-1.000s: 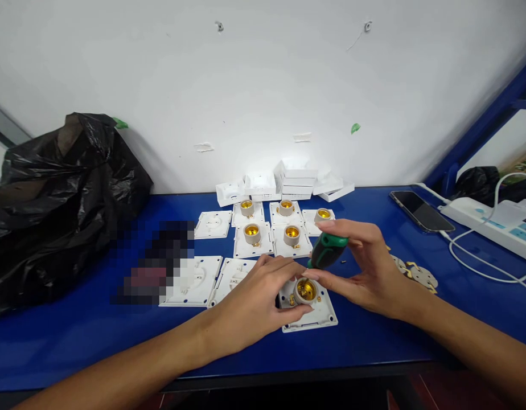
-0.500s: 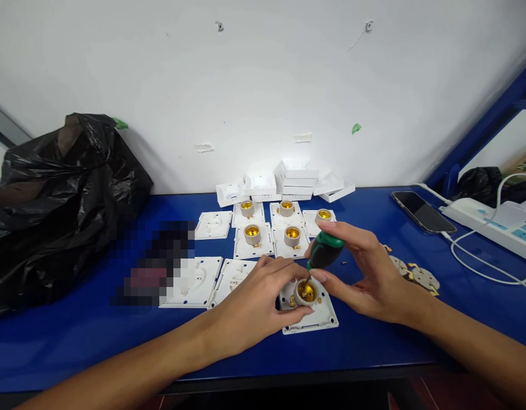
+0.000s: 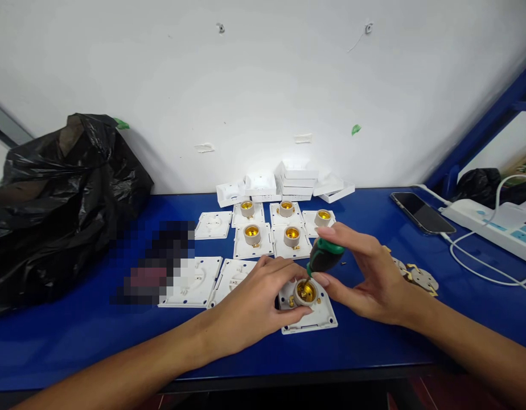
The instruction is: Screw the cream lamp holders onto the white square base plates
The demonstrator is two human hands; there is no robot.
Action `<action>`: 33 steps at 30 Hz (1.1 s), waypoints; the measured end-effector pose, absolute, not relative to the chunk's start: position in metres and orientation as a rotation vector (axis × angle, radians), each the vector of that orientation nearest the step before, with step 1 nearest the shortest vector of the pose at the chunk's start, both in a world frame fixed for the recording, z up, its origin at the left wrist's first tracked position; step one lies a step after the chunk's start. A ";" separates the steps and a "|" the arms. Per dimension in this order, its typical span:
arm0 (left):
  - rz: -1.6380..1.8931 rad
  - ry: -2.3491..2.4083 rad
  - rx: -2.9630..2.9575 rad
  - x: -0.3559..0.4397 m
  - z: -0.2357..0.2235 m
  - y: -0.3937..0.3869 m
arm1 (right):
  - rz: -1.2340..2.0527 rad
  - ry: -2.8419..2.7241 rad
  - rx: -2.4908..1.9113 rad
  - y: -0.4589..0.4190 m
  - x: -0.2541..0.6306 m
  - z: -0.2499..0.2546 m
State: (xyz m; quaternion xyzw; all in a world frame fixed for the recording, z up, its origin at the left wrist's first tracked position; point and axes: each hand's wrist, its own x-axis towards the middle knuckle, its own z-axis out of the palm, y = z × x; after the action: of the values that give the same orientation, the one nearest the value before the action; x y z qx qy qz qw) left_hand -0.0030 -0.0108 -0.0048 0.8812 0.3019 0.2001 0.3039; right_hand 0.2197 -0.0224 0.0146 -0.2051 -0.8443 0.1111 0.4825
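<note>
My right hand (image 3: 365,279) grips a short green and black screwdriver (image 3: 325,256) between thumb and fingers. Its shaft points down into a lamp socket (image 3: 306,292) with a gold threaded inside and a pale ring. That socket sits on a square white plate (image 3: 314,320) lying on the table. My left hand (image 3: 263,302) is closed round the socket's left side, thumb in front and fingers behind, and holds it against the plate. The screwdriver tip inside the socket is hard to make out. A small screw (image 3: 343,263) lies just behind my right hand.
Behind my hands stand several white plates with gold sockets (image 3: 292,234). Bare white plates (image 3: 198,279) lie to the left, and white covers (image 3: 298,181) are stacked by the wall. On the right are socket inserts (image 3: 423,278), a phone (image 3: 422,213) and a power strip (image 3: 493,225). A black bag (image 3: 66,210) fills the left.
The screwdriver handle and my right-hand fingers have turned slightly. My left hand keeps its place on the socket, and the plates have not moved noticeably.
</note>
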 end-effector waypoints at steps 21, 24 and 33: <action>0.526 0.801 2.314 -0.004 -0.006 -0.010 | 0.278 -2.010 -0.536 -0.021 0.223 0.009; 0.539 0.795 2.315 -0.004 -0.006 -0.011 | 0.271 -2.017 -0.547 -0.022 0.223 0.009; 0.533 0.798 2.304 -0.004 -0.003 -0.012 | 0.253 -2.003 -0.547 -0.020 0.223 0.008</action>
State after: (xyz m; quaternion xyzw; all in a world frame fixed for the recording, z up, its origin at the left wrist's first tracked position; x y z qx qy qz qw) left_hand -0.0039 -0.0120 -0.0027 0.8755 0.3031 0.2027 0.3171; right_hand 0.2227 -0.0198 0.0082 -0.2262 -0.8287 0.1048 0.5011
